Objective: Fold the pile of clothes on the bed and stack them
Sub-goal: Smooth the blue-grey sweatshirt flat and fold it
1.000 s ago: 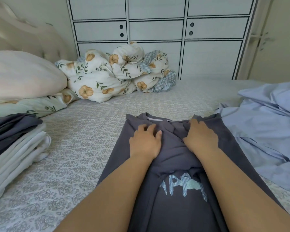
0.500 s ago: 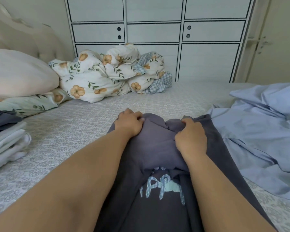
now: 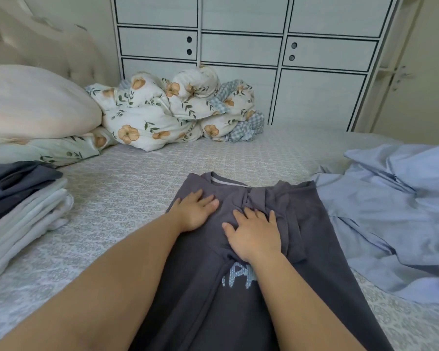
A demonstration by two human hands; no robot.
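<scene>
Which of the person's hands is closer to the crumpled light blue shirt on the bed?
The right hand. It presses flat on the grey garment, toward the side where the light blue shirt lies. The left hand rests flat on the garment's opposite side, farther away.

Single view, head-worn, wide-angle. Looks forward and down along the bed (image 3: 127, 203) from its near edge, toward the white wardrobe (image 3: 238, 59) at the far side. Both forearms enter from the bottom of frame; hands close below the lens. Edges bend with lens distortion.
</scene>
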